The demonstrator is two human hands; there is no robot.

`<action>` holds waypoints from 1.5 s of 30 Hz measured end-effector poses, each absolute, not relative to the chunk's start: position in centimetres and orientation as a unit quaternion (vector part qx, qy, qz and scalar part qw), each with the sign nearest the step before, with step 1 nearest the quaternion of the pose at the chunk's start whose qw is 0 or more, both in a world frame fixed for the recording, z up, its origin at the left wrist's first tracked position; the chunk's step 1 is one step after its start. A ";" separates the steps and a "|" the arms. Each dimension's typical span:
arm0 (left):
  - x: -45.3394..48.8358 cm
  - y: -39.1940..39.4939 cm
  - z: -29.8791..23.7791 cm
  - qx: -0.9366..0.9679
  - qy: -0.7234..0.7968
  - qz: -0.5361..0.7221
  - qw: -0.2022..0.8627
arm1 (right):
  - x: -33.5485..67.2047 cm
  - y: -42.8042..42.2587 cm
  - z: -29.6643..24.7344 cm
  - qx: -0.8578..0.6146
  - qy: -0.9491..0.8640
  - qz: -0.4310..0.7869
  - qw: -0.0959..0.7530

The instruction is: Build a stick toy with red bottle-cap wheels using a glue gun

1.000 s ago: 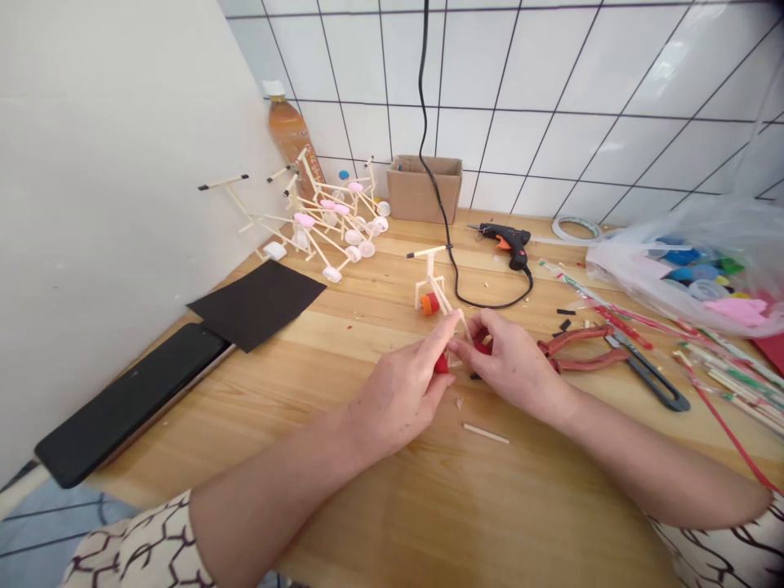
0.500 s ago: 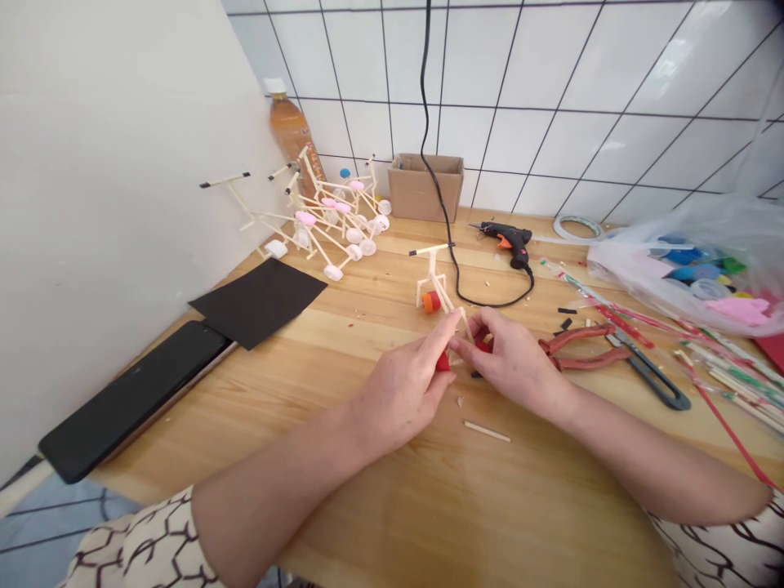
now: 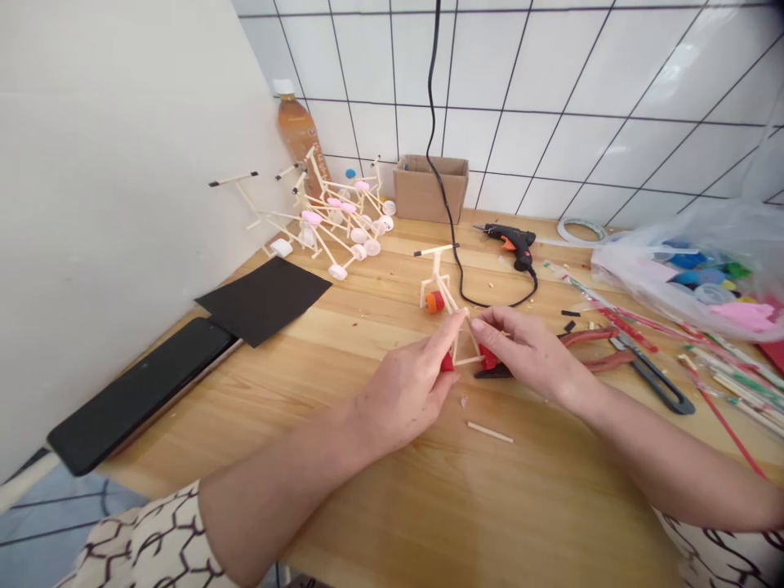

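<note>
Both my hands meet at the middle of the wooden table [image 3: 380, 523] on a small stick model [image 3: 442, 298] made of pale wooden sticks with an orange cap wheel at its far end and red cap wheels at its near end. My left hand [image 3: 413, 376] pinches the sticks and a red cap from the left. My right hand [image 3: 530, 351] grips the frame and the other red cap from the right. A loose short stick [image 3: 490, 432] lies just in front of my hands.
Finished stick models [image 3: 331, 216] are piled at the back left by an orange drink bottle [image 3: 296, 131]. A cardboard box [image 3: 429, 189], a black glue gun [image 3: 513, 240] with cord, red pliers [image 3: 591, 347], scissors [image 3: 655, 380], a plastic bag of caps [image 3: 698, 261], black paper [image 3: 263, 298] and a phone [image 3: 138, 392] surround me.
My right hand has shifted a little to the right and lifted its fingers, showing more of the stick frame and the red cap. The view has tilted slightly.
</note>
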State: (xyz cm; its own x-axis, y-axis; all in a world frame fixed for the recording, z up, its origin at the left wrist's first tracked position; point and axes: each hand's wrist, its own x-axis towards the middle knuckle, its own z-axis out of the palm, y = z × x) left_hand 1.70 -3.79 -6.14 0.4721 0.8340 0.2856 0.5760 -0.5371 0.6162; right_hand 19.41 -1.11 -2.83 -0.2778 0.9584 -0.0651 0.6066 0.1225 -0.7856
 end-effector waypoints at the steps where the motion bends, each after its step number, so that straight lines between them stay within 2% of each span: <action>1: 1.7 -3.8 -6.1 0.828 0.426 0.286 0.224 | 19.6 -1.1 -2.8 -0.549 -0.711 0.370 0.238; 8: 1.7 -3.8 -6.1 0.826 0.431 0.283 0.228 | 19.9 -0.8 -3.2 -0.531 -0.693 0.431 0.228; 15: 1.7 -3.8 -6.3 0.829 0.431 0.282 0.218 | 19.8 -0.7 -3.3 -0.537 -0.723 0.380 0.211; 25: 1.7 -3.8 -6.2 0.828 0.431 0.282 0.223 | 19.9 -0.7 -3.3 -0.528 -0.713 0.412 0.209; 45: 1.7 -3.8 -6.0 0.829 0.431 0.271 0.230 | 19.9 -0.8 -3.5 -0.532 -0.731 0.377 0.201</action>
State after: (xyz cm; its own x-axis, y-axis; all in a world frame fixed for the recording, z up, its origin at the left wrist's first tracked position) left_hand 1.71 -3.76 -6.04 0.4809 0.8398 0.2519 0.5906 -0.5226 0.6148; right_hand 19.92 -0.77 -3.54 -0.3536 0.9292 -0.1077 0.6261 0.1495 -0.7653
